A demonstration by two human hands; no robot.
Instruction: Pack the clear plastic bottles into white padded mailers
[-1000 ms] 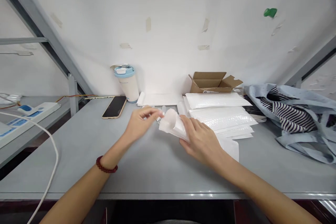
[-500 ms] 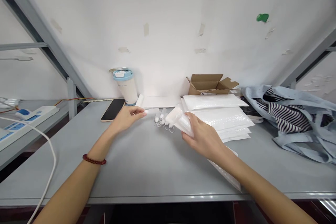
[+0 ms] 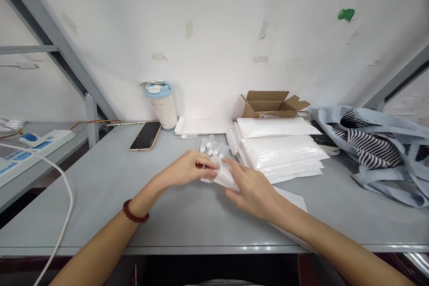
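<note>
My right hand [image 3: 250, 187] is wrapped round a translucent white plastic bag [image 3: 225, 177] above the middle of the grey table. At the left end of that bag, the fingers of my left hand [image 3: 189, 168] are pinched together at its opening; whether they grip the bag's edge or a small item is hidden. Just beyond my hands lie several small white tubes [image 3: 212, 145]. A stack of white bubble mailers [image 3: 284, 149] rests to the right of them. Another white mailer [image 3: 295, 199] lies partly under my right forearm.
Behind the mailers stands an open cardboard box [image 3: 268, 106]. A phone [image 3: 146, 136] and a lidded cup [image 3: 162, 106] are at the back left. A blue cloth bag [image 3: 378, 152] lies on the right, a power strip [image 3: 36, 149] and white cable [image 3: 69, 196] on the left.
My left hand has moved right and nearer to me, from beside the phone to the bag's opening. My right hand and the bag have come slightly nearer. The camera view has shifted a little.
</note>
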